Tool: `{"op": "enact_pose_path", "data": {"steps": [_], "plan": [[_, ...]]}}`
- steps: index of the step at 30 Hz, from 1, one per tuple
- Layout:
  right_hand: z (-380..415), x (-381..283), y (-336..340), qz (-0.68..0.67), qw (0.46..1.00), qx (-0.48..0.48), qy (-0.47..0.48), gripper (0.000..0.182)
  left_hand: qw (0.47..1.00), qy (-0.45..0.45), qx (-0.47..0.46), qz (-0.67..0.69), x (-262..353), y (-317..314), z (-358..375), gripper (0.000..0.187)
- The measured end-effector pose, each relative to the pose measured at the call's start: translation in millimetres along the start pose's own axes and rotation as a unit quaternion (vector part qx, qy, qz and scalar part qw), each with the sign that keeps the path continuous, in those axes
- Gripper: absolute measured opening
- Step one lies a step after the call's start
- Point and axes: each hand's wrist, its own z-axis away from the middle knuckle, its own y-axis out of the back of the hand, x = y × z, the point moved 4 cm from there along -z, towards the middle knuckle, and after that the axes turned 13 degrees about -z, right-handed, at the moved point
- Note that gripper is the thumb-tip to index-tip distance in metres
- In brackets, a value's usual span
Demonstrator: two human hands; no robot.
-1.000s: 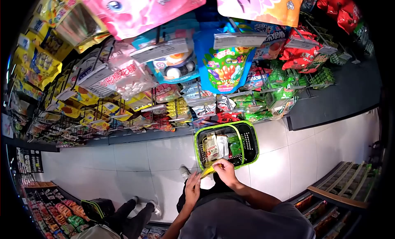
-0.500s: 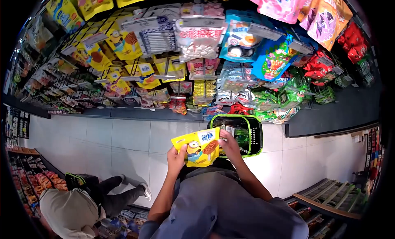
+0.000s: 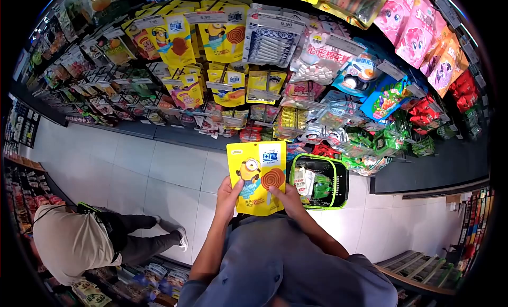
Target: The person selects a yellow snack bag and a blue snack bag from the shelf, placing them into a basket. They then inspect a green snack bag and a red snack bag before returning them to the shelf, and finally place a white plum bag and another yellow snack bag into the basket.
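Note:
A yellow candy bag [image 3: 256, 175] with a cartoon figure and a brown spiral lollipop printed on it is held upright in front of me, its front towards the camera. My left hand [image 3: 228, 197] pinches its lower left edge, thumb on the front. On the lower right edge, my right hand [image 3: 290, 200] grips it the same way, thumb near the printed lollipop. Most fingers of both hands are hidden behind the bag. Just right of it on the floor stands a black shopping basket [image 3: 344, 188] with a green rim, holding a white pack [image 3: 304, 181] and a green pack [image 3: 322, 187].
Ahead, a rack carries rows of hanging sweets, among them similar yellow bags [image 3: 225, 37], white marshmallow bags [image 3: 317, 56] and a blue bag [image 3: 384, 98]. At left behind me, another person [image 3: 74, 243] bends near a low shelf. Pale floor tiles [image 3: 169, 167] lie between the shelves.
The candy bag has gone from tilted to upright and faces me more fully. My right hand has moved from its upper right corner to its lower right edge. The view has shifted left.

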Motion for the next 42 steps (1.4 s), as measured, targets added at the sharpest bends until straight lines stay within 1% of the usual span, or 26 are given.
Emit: {"op": "enact_pose_path", "data": {"steps": [1, 2, 3, 4, 6, 8, 9, 11, 12, 14, 15, 18, 19, 21, 24, 29, 31, 33, 35, 39, 42], "plan": [[-3.3, 4.0, -4.0, -0.038, 0.999, 0.011, 0.002, 0.028, 1.000, -0.003, 0.001, 0.003, -3.6, 6.4, 4.3, 0.035], [-5.7, 6.7, -8.2, -0.078, 0.997, 0.022, 0.004, 0.028, 1.000, 0.014, -0.002, -0.026, -8.8, 10.6, 8.8, 0.038], [-4.8, 2.9, -15.8, -0.076, 0.997, 0.021, 0.004, 0.028, 0.998, 0.032, -0.005, -0.054, -10.8, 12.3, 12.9, 0.041], [-2.6, -1.7, -22.4, -0.083, 0.996, 0.026, -0.003, 0.028, 0.999, 0.034, -0.007, -0.032, -10.6, 14.0, 15.9, 0.043], [-1.0, -6.5, -30.7, -0.089, 0.995, 0.033, -0.011, 0.028, 0.999, 0.031, -0.005, -0.029, -6.5, 16.4, 18.9, 0.042], [-1.2, -7.4, -38.3, -0.127, 0.992, 0.003, -0.009, 0.029, 0.999, 0.028, -0.003, -0.026, -0.4, 18.3, 19.8, 0.040], [-2.0, -5.0, -39.3, -0.126, 0.992, 0.004, -0.009, 0.029, 0.999, 0.022, 0.004, -0.027, 3.7, 19.6, 19.1, 0.039], [-7.3, -3.2, -43.6, -0.172, 0.984, -0.048, -0.002, 0.036, 1.000, 0.014, 0.012, -0.025, 6.9, 22.0, 17.2, 0.038], [-8.6, -7.0, -46.1, -0.170, 0.984, -0.050, -0.002, 0.036, 1.000, 0.005, 0.015, -0.024, 9.0, 23.4, 14.6, 0.038], [-9.9, -13.5, -54.9, -0.199, 0.976, -0.081, -0.037, 0.036, 1.000, -0.006, 0.019, -0.024, 12.9, 26.9, 10.1, 0.037], [-13.6, -12.2, -54.4, -0.200, 0.976, -0.086, -0.035, 0.036, 0.999, 0.002, 0.028, -0.029, 13.0, 29.0, 8.5, 0.037], [-21.4, -4.5, -56.7, -0.201, 0.973, -0.078, -0.083, 0.034, 0.998, 0.008, 0.045, -0.037, 17.0, 35.1, 1.3, 0.037], [-26.3, -3.5, -58.4, -0.203, 0.972, -0.081, -0.081, 0.034, 0.998, 0.014, 0.050, -0.038, 17.8, 37.8, -0.6, 0.037], [-36.9, 0.8, -59.8, -0.171, 0.978, -0.057, -0.108, 0.034, 0.998, 0.014, 0.050, -0.037, 21.0, 43.2, -8.1, 0.037], [-56.4, -6.2, -69.5, -0.163, 0.980, -0.064, -0.093, 0.035, 0.997, 0.022, 0.062, -0.050, 29.9, 51.3, -23.7, 0.037], [-101.1, -16.9, -91.6, -0.150, 0.982, -0.085, -0.076, 0.035, 0.994, -0.015, 0.076, -0.082, 52.9, 70.0, -60.3, 0.034], [-120.0, -28.5, -103.4, -0.146, 0.984, -0.095, -0.043, 0.034, 0.994, -0.002, 0.074, -0.080, 68.5, 77.5, -76.3, 0.033], [-139.8, -30.2, -110.5, -0.149, 0.982, -0.091, -0.066, 0.034, 0.994, 0.014, 0.073, -0.076, 80.9, 83.5, -89.4, 0.033], [-159.3, -37.4, -118.7, -0.110, 0.989, -0.090, -0.051, 0.036, 0.994, -0.007, 0.077, -0.074, 96.7, 89.6, -104.2, 0.032], [-184.8, -57.8, -139.8, -0.138, 0.981, -0.128, -0.046, 0.039, 0.995, -0.005, 0.074, -0.063, 120.2, 99.0, -126.2, 0.031], [-204.2, -63.2, -147.0, -0.133, 0.981, -0.133, -0.048, 0.039, 0.994, -0.017, 0.086, -0.063, 125.8, 107.3, -139.1, 0.031]]}}
